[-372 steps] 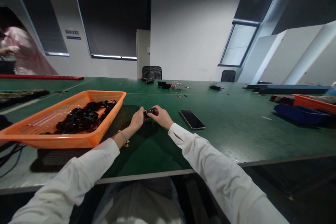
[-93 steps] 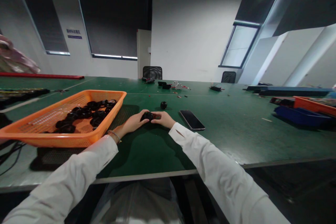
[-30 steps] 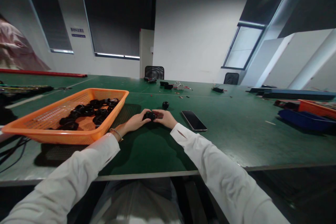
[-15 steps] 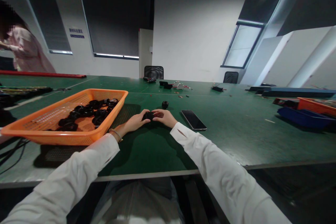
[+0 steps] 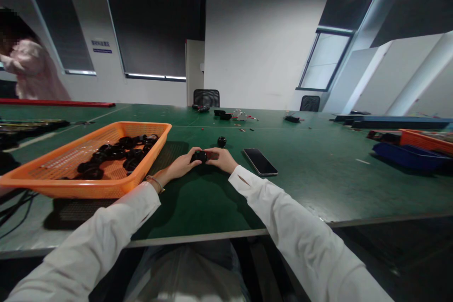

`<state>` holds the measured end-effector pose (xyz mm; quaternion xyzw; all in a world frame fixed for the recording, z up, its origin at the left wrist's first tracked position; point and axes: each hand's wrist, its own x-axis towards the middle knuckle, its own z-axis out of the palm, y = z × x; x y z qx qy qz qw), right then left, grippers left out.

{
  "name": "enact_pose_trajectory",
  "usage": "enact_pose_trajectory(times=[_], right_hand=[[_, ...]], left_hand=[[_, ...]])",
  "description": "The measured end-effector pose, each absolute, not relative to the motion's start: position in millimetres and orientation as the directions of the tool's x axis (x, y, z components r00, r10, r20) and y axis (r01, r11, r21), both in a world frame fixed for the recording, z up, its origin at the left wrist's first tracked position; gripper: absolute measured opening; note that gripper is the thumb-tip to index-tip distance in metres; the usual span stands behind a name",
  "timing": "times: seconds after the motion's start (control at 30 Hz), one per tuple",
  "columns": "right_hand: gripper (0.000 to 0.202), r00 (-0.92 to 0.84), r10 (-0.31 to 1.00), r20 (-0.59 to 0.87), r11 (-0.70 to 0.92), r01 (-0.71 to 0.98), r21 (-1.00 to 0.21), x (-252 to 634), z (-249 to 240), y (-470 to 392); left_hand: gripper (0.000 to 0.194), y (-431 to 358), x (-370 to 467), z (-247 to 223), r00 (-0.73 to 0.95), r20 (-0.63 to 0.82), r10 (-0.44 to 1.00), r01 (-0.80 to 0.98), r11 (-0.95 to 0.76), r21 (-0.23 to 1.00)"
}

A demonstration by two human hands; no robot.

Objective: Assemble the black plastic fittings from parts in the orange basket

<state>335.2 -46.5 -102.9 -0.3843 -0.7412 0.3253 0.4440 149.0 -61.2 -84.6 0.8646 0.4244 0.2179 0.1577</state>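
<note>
The black part [image 5: 200, 156] sits directly between the two hands, level with both sets of fingertips, back from the middle of the tabletop's [image 5: 318, 165] near edge. The left hand [image 5: 182, 164] has its grip closed around the left side of the part, thumb toward the near edge; the right hand [image 5: 222, 159] pinches at the right side, so its grip is closed on the same part. Neither hand is clearly nearer, since both touch it. Its long axis is hard to make out with the fingers over it, and whether it rests on the surface or is held just above cannot be told.

A second black piece [image 5: 221, 141] stands just beyond the right hand, toward the far edge and apart from the fingers. To the right of that hand lies a phone [image 5: 260, 162], its long side slanting toward the near edge. Left of the left hand, an orange basket [image 5: 129, 183] holds a heap of black parts [image 5: 111, 152], close to the near edge.

The surface is green and slightly glossy, with small scraps and white pieces [image 5: 239, 114] near the far edge. A blue bin [image 5: 410, 155] lies toward the right end. Past the far edge stand a mesh chair [image 5: 206, 97] and a white wall [image 5: 262, 33]; past the far left corner is a person in pink [image 5: 38, 73].
</note>
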Motion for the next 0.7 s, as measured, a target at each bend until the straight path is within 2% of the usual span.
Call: enact_pose_trajectory(times=[0.1, 0.2, 0.7], right_hand=[[0.049, -0.308, 0.856, 0.415, 0.492, 0.241, -0.837, 334.5, -102.9, -47.7], [0.043, -0.328, 0.853, 0.405, 0.486, 0.218, -0.847, 334.9, -102.5, -48.2], [0.041, -0.341, 0.87, 0.355, 0.444, 0.232, -0.865, 335.8, -102.6, -47.0]], left_hand=[[0.044, -63.9, 150.0, -82.3, 0.542, 0.246, 0.804, 0.66, -0.588, 0.467], [0.044, -65.8, 150.7, -81.0, 0.541, 0.243, 0.805, 0.662, -0.586, 0.467], [0.043, -61.5, 148.0, -85.3, 0.556, 0.242, 0.795, 0.667, -0.6, 0.441]])
